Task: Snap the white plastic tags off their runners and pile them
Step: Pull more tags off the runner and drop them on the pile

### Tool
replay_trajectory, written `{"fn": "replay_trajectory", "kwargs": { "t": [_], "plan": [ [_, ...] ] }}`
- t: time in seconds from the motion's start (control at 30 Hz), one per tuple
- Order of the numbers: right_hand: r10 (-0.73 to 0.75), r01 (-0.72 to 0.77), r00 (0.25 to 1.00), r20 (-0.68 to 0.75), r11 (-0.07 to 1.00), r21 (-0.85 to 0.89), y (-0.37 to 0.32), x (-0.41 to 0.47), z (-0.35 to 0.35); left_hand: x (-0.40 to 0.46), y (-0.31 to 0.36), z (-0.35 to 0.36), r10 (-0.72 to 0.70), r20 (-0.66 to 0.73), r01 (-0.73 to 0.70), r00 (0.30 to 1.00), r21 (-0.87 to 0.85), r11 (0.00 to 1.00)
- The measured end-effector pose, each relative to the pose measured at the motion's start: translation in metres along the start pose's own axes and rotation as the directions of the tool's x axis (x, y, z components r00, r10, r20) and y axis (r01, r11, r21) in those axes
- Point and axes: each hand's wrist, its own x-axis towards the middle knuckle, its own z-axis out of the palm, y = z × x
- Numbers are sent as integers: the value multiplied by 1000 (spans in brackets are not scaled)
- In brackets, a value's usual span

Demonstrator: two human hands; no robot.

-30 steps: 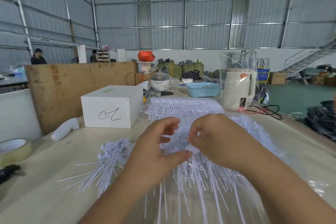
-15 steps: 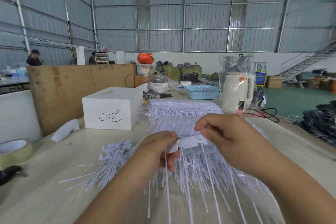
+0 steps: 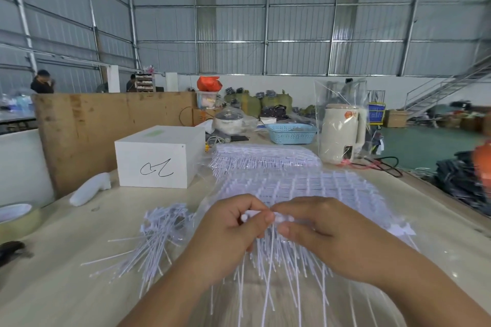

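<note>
My left hand (image 3: 228, 236) and my right hand (image 3: 326, 231) meet over the table and pinch the same white runner strip (image 3: 255, 214), whose thin tag stems hang down below my fingers. Behind my hands lies a wide sheet of white tags on runners (image 3: 297, 186), and further back a stacked bundle of tag sheets (image 3: 263, 156). To the left of my left hand a loose pile of snapped-off white tags (image 3: 159, 236) is fanned out on the table.
A white box with a scribble (image 3: 159, 156) stands back left by a wooden board (image 3: 106, 125). A tape roll (image 3: 18, 218) sits at the left edge. A blue basket (image 3: 291, 133) and a cream kettle (image 3: 341, 135) stand behind. People stand far left.
My hands have come closer together over the strip, which was stretched out between them half a second ago. The view has tilted slightly.
</note>
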Motion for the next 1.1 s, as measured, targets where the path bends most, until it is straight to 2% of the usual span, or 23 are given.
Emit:
{"fn": "replay_trajectory", "kwargs": {
  "t": [0.13,0.2,0.4,0.5,0.7,0.83,1.0,1.03,1.1],
  "plan": [
    [17,-14,980,-199,1000,20,4,0,9,-1,-2,6,41,-69,-38,997,37,999],
    [45,-28,960,-276,998,63,4,0,13,-2,-1,8,44,-96,-45,994,-9,999],
    [131,-97,955,-266,986,139,5,0,18,-1,-7,18,3,-162,-16,987,-79,997],
    [138,-127,962,-234,990,61,4,1,18,0,-11,24,-31,-184,13,982,-101,995],
    [111,-108,943,-313,994,29,-5,2,22,2,-9,32,-80,-276,5,958,-264,964],
    [122,-91,914,-386,991,99,-10,5,29,3,2,38,-230,-319,46,919,-494,869],
    [116,-75,894,-432,991,111,-12,7,36,0,13,37,-315,-294,98,902,-572,814],
    [112,-65,887,-448,991,119,-11,7,37,1,13,35,-358,-266,116,895,-638,762],
    [135,-59,859,-494,984,166,-6,8,37,5,12,28,-495,-173,148,851,-826,543]
  ]
}}
